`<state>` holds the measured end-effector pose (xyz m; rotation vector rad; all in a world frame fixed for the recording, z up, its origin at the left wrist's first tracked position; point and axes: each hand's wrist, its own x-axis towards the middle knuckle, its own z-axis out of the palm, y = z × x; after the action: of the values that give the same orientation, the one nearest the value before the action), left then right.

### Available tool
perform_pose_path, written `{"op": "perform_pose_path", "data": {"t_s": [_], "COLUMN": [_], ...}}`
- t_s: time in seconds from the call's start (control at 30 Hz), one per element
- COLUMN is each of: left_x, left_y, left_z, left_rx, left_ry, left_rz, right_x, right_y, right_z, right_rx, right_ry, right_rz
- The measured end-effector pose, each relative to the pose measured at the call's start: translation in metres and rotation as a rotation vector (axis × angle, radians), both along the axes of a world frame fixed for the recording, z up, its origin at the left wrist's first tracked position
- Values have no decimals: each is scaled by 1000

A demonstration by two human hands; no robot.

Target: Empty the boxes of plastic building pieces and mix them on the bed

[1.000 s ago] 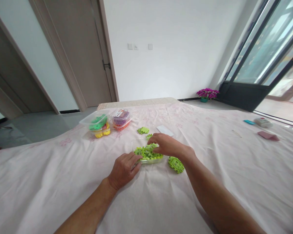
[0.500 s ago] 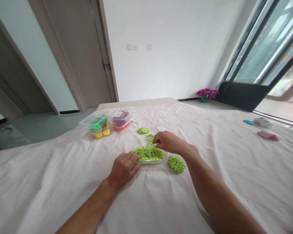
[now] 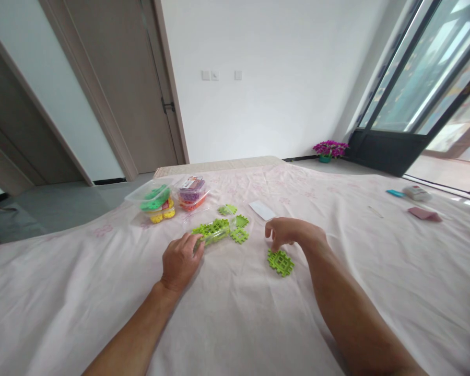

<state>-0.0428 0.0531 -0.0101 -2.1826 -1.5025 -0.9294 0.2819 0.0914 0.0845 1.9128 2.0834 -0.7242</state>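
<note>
My left hand [image 3: 182,261] grips the near left side of a clear plastic box [image 3: 218,236] that holds several lime-green toothed building pieces [image 3: 211,228]. Right of the box, two loose green pieces [image 3: 240,235] lie close together, and another green piece [image 3: 227,209] rests behind them. My right hand [image 3: 285,233] hovers with bent, parted fingers and nothing visible in them. Its fingertips are just over a latticed green piece [image 3: 281,262]; whether they touch it I cannot tell. A white card [image 3: 262,210] lies behind my right hand.
At the back left, clear boxes hold green pieces [image 3: 155,197], yellow pieces [image 3: 162,213] and purple pieces [image 3: 192,190]. To the right lie a pink cloth [image 3: 424,214], a blue item [image 3: 395,193] and a white pack [image 3: 416,193]. A wrinkled pale sheet [image 3: 235,318] covers the surface.
My left hand has shifted the box leftward and away from me. My right hand has left the box and moved right, toward the latticed piece. A small green piece now shows beside the box.
</note>
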Motion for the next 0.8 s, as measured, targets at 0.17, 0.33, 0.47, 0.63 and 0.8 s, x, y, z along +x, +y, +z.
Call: {"op": "perform_pose_path", "data": {"t_s": [0.17,0.33,0.47,0.63,0.8], "left_x": [-1,-2,-1,-1,-2], "left_y": [1,1,0,0,1], "left_z": [0,0,2,1,-2], "left_rx": [-3,-4,-12,-43,-58], "left_ry": [-4,-42,-55,-57,-61], "left_rz": [12,6,-14,-31,-42], "right_x": [-8,-12,-6,-3,-11], "right_y": [1,-3,0,4,4], "right_z": [-7,-7,-7,-14,-18], "right_rx": [-155,-192,-189,-186,-151], "right_ry": [-11,50,81,71,63], "right_rz": [-5,47,59,93,159]}}
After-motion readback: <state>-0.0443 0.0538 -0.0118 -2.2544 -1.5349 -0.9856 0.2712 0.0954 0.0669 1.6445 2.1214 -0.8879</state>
